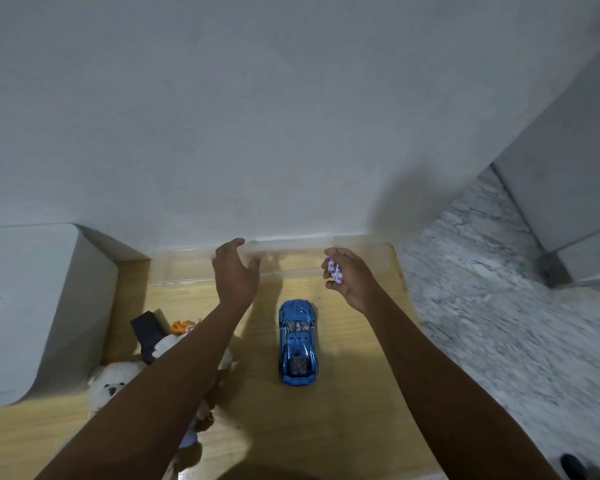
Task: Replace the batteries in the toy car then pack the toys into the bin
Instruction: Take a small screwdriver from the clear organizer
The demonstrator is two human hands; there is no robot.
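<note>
- Right hand: raised above the far end of the wooden table, fingers curled round small white batteries; exact count unclear, labels too blurred to read.
- Left hand: fingers straight and spread, holding nothing, in front of the clear plastic bin.
- Bin: transparent, lies along the wall at the table's far edge; only faint rim outlines show, contents cannot be told.
- Blue toy car: upright on the table between the forearms, nose toward the wall. Battery compartment hidden underneath.
- White plush bear: left of car, partly covered by the left forearm.
- Black object and orange toy beside it, largely hidden; identity unclear.
</note>
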